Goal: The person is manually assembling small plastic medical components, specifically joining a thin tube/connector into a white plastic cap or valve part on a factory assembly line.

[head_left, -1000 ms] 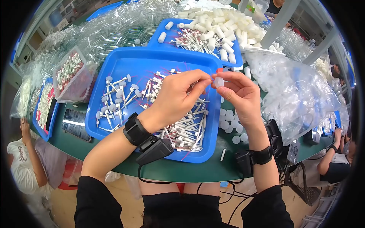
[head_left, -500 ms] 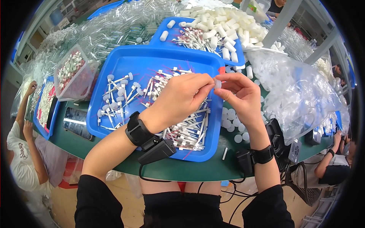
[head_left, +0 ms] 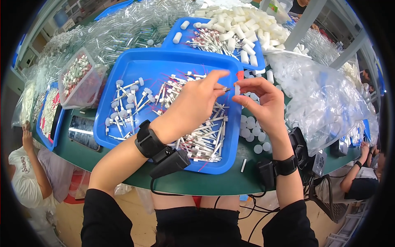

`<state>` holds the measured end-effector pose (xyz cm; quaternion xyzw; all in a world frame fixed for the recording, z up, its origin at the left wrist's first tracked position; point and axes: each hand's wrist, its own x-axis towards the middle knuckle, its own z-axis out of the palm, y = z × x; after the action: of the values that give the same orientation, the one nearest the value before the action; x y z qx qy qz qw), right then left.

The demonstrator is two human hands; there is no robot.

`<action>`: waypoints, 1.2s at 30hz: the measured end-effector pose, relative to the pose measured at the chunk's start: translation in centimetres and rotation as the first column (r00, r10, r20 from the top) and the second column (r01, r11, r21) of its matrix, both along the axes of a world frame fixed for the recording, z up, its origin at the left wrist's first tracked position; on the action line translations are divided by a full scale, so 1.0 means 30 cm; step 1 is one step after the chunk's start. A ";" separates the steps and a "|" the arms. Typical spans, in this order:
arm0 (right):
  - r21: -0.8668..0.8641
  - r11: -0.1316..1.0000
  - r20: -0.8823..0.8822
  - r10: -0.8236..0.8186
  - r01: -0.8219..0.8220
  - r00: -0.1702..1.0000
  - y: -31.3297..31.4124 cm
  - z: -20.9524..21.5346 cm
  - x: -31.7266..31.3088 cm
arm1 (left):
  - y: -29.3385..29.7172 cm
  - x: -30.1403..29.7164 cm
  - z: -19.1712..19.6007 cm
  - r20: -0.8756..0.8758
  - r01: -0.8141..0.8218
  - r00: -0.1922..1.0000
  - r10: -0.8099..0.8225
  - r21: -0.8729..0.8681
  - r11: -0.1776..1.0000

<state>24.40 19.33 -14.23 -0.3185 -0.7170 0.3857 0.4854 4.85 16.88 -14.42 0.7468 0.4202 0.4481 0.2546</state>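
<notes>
Over the right part of a large blue tray (head_left: 140,68), my two hands are close together. Between thumb and fingers, my left hand (head_left: 197,96) pinches a thin stick-like part, mostly hidden, whose dark tip (head_left: 226,89) points right. My right hand (head_left: 265,103) grips a translucent white disc (head_left: 237,89) edge-on; a small gap separates it from the tip. Below, the tray holds a heap of white stick parts (head_left: 203,142) with fine red wires. Stick parts with round discs on their ends (head_left: 131,100) lie in its left half.
Loose discs (head_left: 251,127) and a short white tube (head_left: 243,165) lie right of the tray. Behind are another blue tray (head_left: 175,31), white foam cylinders (head_left: 238,24) and clear tubes. A plastic bag (head_left: 321,103), phone (head_left: 82,133) and clear bin (head_left: 78,94) flank it. Co-workers sit either side.
My hands have drawn slightly apart, and my left index finger has lifted. The dark tip of the part now shows between them. At far left, a co-worker's arm has lowered.
</notes>
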 end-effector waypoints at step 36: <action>0.448 0.891 0.548 -0.333 0.067 0.767 -0.034 -0.020 -0.074 | 0.008 -0.231 0.176 -0.703 -0.479 0.290 0.649 0.480 0.735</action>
<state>22.18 18.31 -14.82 -0.3950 -0.8593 0.0502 0.3209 -2.07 17.13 -9.13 0.6851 0.6818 0.1267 -0.2228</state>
